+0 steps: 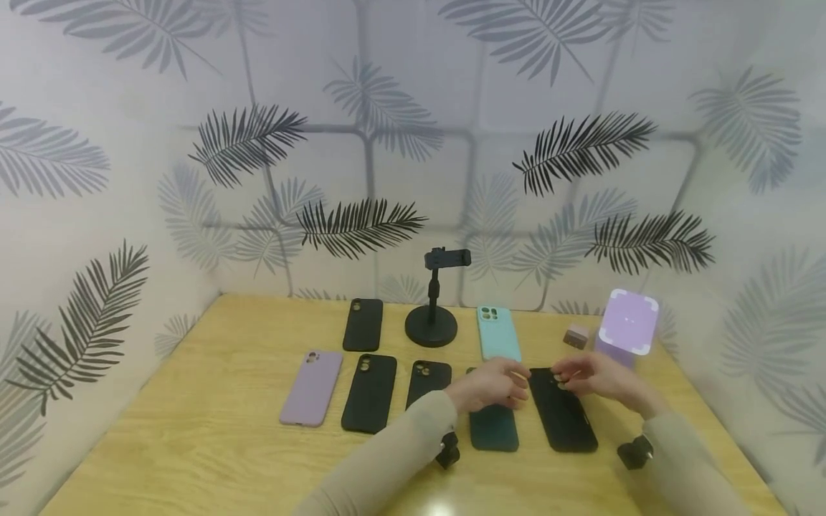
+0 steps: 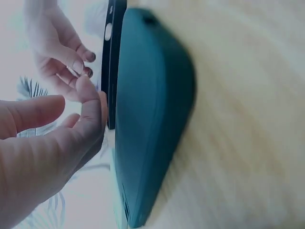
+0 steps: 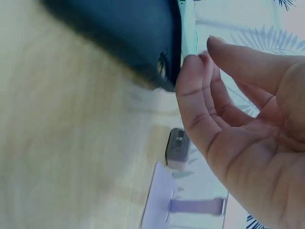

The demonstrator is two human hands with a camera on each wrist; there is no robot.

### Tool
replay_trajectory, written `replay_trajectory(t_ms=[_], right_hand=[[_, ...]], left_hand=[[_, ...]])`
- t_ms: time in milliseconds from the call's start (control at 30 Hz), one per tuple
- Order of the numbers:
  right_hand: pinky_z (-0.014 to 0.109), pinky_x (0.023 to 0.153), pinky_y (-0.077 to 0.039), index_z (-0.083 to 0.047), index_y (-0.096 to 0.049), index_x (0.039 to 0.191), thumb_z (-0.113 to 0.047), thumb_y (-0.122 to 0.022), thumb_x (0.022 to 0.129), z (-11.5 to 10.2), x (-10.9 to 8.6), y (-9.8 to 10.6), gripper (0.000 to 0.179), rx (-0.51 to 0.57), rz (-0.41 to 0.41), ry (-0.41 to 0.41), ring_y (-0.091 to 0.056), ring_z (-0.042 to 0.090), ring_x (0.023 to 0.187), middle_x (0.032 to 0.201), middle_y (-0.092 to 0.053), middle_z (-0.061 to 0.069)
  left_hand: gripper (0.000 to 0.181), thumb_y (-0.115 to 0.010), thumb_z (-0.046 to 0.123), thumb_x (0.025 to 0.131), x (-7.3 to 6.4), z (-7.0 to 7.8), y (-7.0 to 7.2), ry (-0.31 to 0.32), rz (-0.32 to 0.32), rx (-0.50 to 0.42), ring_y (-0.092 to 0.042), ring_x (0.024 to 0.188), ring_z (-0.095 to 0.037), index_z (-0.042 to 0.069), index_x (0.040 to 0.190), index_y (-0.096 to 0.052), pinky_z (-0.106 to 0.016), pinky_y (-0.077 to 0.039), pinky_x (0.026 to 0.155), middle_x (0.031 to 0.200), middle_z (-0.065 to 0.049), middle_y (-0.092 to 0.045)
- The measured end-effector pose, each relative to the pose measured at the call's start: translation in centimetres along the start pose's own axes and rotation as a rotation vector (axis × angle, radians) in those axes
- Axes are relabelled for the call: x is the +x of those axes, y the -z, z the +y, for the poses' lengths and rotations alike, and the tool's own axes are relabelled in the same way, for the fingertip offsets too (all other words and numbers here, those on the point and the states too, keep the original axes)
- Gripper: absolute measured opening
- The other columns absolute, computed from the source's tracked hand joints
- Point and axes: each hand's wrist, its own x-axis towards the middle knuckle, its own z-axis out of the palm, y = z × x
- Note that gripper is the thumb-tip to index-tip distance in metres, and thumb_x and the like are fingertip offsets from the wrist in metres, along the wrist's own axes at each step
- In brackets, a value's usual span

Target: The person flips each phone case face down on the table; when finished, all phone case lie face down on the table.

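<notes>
In the head view my left hand [image 1: 490, 383] hovers over the upper end of a dark teal phone case [image 1: 493, 428], fingers loosely bent with nothing between them. The teal case [image 2: 147, 95] lies below that hand in the left wrist view. My right hand [image 1: 596, 376] is at the top end of a black phone case [image 1: 564, 416], on the far right of the row. Seen from the right wrist, the fingertips are right at the case's camera-cutout corner [image 3: 164, 67], with the thumb spread apart. Its fingers are softly curved and hold nothing.
Other phone cases lie leftward: lilac [image 1: 312, 388], black [image 1: 369, 393], black [image 1: 429, 376], with another black [image 1: 363, 325] behind. A turquoise case [image 1: 498, 333] lies behind my left hand. At the back are a black phone stand [image 1: 431, 326], a small box [image 1: 576, 335] and a lilac stand [image 1: 629, 321].
</notes>
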Motion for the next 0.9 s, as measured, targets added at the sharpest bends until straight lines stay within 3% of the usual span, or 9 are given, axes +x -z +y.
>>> replay_trajectory(t_ms=[133,333,533,800,900], right_hand=[[0.023,0.076,-0.055,0.010,-0.060,0.122,0.004,-0.065,0.086,0.7,-1.3,-0.1,0.038,-0.042,0.001,0.015,-0.064,0.034,0.102,0.114,-0.064,0.027],[0.028,0.080,-0.054,0.012,-0.056,0.124,0.004,-0.067,0.083,1.4,-2.7,-0.4,0.043,-0.044,-0.016,0.015,-0.063,0.038,0.103,0.116,-0.062,0.030],[0.029,0.079,-0.055,0.013,-0.054,0.127,-0.001,-0.069,0.085,1.5,-3.4,-0.8,0.046,0.020,-0.024,-0.056,-0.061,0.045,0.109,0.124,-0.056,0.036],[0.031,0.078,-0.057,0.014,-0.053,0.128,0.000,-0.070,0.084,1.4,-3.5,-1.1,0.049,0.040,-0.013,-0.072,-0.063,0.041,0.105,0.119,-0.058,0.032],[0.029,0.077,-0.057,0.014,-0.054,0.127,0.000,-0.069,0.085,1.4,-3.5,-1.1,0.047,0.049,-0.004,-0.064,-0.063,0.037,0.104,0.117,-0.060,0.031]], left_hand=[[0.048,-0.052,-0.014,0.088,-0.3,-0.4,-1.3,0.013,-0.001,0.028,-0.063,0.110,-0.035,-0.008,0.135,-0.050,-0.042,-0.058,0.084,0.133,-0.027,-0.054],[0.051,-0.044,-0.019,0.085,-0.5,-0.9,-2.8,0.023,0.042,0.003,-0.056,0.121,-0.036,-0.008,0.135,-0.049,-0.043,-0.058,0.085,0.137,-0.028,-0.049],[0.054,-0.052,-0.015,0.088,-0.7,-0.7,-3.4,0.023,0.053,-0.023,-0.057,0.120,-0.035,-0.003,0.140,-0.045,-0.045,-0.057,0.086,0.137,-0.027,-0.048],[0.057,-0.058,-0.014,0.087,-0.5,-0.3,-4.3,0.048,0.189,-0.184,-0.065,0.101,-0.037,-0.003,0.141,-0.041,-0.045,-0.058,0.083,0.133,-0.029,-0.049],[0.055,-0.061,-0.009,0.088,-0.2,-0.2,-4.3,0.051,0.219,-0.172,-0.066,0.092,-0.033,-0.005,0.140,-0.042,-0.042,-0.059,0.080,0.134,-0.026,-0.050]])
